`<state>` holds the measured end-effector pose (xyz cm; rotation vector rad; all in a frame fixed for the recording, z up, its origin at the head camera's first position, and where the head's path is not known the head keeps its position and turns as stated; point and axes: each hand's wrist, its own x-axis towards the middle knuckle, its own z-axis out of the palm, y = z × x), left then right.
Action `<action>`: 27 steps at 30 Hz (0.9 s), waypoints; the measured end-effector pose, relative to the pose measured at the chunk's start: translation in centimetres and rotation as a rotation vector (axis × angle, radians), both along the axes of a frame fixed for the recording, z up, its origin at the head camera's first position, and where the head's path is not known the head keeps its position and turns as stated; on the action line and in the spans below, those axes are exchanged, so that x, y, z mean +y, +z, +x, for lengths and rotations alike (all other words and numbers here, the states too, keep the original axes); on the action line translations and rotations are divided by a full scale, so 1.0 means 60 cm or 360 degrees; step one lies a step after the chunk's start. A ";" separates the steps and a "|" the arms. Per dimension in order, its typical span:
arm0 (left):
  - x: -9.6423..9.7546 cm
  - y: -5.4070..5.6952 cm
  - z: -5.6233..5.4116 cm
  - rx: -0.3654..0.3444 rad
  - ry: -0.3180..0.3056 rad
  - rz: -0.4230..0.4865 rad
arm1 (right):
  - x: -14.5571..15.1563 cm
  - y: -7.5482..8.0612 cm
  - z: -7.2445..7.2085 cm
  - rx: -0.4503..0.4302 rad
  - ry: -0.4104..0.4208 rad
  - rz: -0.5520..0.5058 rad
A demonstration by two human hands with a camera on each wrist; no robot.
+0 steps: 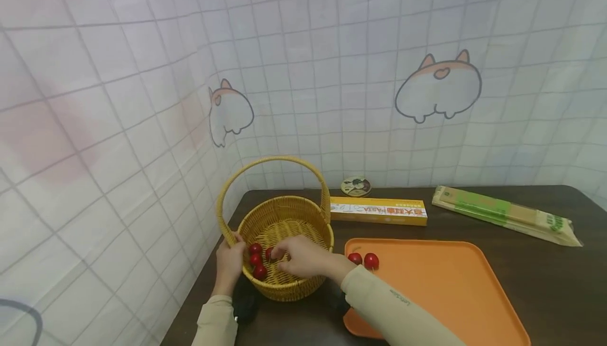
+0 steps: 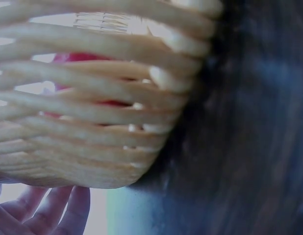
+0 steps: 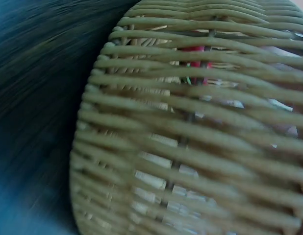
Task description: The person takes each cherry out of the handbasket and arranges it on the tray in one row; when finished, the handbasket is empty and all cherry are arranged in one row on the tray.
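My left hand [image 1: 229, 263] holds the yellow wicker basket [image 1: 286, 292] at its left rim, by the foot of the tall handle. In the left wrist view, fingers [image 2: 53, 210] show at the edge of the weave. Over the basket, my right hand [image 1: 303, 256] reaches in, its fingertips against a red cherry [image 1: 269, 254]. The thumb stands apart from the fingers; part of that cherry is hidden behind them. Several more cherries [image 1: 256, 259] lie along the basket's left inner side. Through the weave in the right wrist view, a bit of red cherry [image 3: 195, 61] shows.
An orange tray [image 1: 436, 288] lies right of the basket, bearing two cherries [image 1: 371, 261] at its far left corner. Behind are a yellow pasta box [image 1: 379, 211], a round tin [image 1: 356, 186] and a long green-and-beige packet [image 1: 502, 214]. A patterned curtain [image 1: 351, 98] surrounds the dark table [image 1: 545, 269].
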<state>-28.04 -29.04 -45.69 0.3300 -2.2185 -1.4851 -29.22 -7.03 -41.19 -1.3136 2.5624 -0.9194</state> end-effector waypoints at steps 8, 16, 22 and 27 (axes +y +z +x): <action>0.002 0.000 -0.004 -0.0012 -0.0011 -0.0004 | -0.038 -0.007 -0.006 -0.0012 0.0151 0.0052; 0.002 0.000 0.002 -0.0015 0.0016 0.0029 | -0.058 -0.022 -0.009 0.0119 0.0307 0.0255; 0.004 0.001 0.004 0.0004 0.0030 -0.0017 | -0.057 -0.020 -0.007 0.0089 0.0315 0.0249; 0.005 0.000 0.002 0.0013 0.0036 -0.0046 | -0.054 -0.019 -0.007 0.0073 0.0298 0.0234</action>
